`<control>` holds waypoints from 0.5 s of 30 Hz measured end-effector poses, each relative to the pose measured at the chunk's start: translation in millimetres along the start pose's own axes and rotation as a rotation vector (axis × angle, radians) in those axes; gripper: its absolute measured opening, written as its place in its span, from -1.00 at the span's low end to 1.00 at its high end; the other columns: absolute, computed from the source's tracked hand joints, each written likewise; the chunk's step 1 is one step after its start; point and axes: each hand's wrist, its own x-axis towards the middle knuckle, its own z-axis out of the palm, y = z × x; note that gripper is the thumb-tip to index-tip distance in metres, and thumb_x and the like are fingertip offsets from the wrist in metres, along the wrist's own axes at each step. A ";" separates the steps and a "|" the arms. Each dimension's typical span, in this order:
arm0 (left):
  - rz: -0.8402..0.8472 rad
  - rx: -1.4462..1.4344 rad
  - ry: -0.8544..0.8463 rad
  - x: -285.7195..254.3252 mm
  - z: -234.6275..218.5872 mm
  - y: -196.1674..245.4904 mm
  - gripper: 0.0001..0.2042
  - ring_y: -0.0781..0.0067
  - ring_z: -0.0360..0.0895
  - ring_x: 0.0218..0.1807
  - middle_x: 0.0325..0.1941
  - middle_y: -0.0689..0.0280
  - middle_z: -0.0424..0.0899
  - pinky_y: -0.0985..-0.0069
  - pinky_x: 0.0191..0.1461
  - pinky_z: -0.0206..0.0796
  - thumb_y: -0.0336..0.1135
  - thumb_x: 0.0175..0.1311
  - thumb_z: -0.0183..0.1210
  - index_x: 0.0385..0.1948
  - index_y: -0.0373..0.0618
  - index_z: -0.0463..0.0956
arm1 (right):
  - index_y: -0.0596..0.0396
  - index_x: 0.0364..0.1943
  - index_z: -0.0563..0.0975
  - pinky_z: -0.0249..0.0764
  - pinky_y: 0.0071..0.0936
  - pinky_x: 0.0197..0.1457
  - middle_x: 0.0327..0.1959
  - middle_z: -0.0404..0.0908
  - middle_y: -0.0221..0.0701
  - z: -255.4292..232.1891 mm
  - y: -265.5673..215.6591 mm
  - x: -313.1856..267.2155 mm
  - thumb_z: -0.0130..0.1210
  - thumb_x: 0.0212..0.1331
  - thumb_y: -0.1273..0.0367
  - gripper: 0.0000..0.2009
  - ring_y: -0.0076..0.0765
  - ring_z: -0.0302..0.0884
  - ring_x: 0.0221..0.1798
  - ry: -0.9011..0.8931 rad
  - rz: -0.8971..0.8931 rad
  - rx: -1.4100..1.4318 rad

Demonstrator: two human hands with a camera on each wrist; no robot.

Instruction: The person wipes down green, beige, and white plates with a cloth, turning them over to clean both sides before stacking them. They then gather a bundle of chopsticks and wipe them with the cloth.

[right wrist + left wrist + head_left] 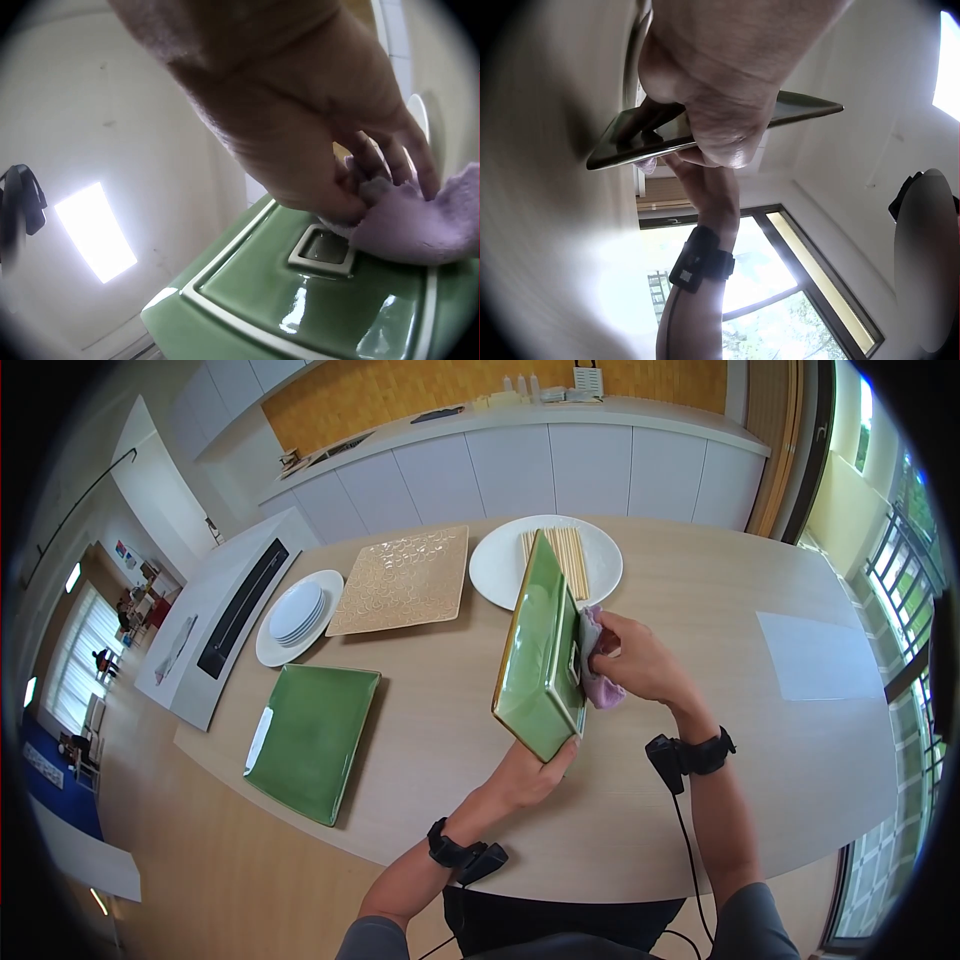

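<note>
A green glazed square plate is tilted up on edge above the table. My left hand grips it by its lower edge, also seen in the left wrist view, where the palm hides part of the plate. My right hand holds a bunched pinkish-purple cloth against the plate's underside. In the right wrist view the cloth lies by a small raised square on that underside, within a pale foot ridge. Left of my hands, a second green plate lies on the table.
Behind are a beige embossed square plate, small white plates stacked on a white oval plate, and a white round plate with wooden chopsticks. A translucent sheet lies at right on the table. A cable hangs from each wrist camera.
</note>
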 end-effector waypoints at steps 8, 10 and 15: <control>0.014 -0.016 0.012 0.3 1.2 -0.6 -0.80 0.32 0.52 -0.11 -0.15 0.20 0.60 0.37 0.03 0.38 -0.38 0.43 0.08 -0.03 -0.28 0.50 | 0.29 -0.19 0.56 0.52 -0.40 -0.01 -0.35 0.65 -0.34 -4.5 -12.1 1.1 0.18 0.00 0.50 -0.76 -0.43 0.60 -0.24 -0.005 -0.039 0.222; 0.012 -0.015 0.009 0.7 0.9 -0.1 -0.80 0.32 0.52 -0.12 -0.16 0.21 0.60 0.37 0.02 0.38 -0.38 0.43 0.08 -0.04 -0.28 0.50 | 0.27 -0.17 0.56 0.52 -0.42 0.01 -0.34 0.65 -0.36 -2.9 -18.8 1.6 0.18 0.03 0.51 -0.76 -0.44 0.60 -0.23 0.039 -0.093 0.252; 0.002 -0.025 0.000 2.0 0.3 4.2 -0.82 0.35 0.51 -0.16 -0.22 0.23 0.59 0.38 -0.02 0.38 -0.37 0.43 0.08 -0.09 -0.28 0.51 | 0.22 -0.09 0.56 0.50 -0.44 0.10 -0.25 0.66 -0.39 1.0 -33.2 -0.2 0.18 0.13 0.55 -0.77 -0.44 0.60 -0.17 0.156 -0.221 0.377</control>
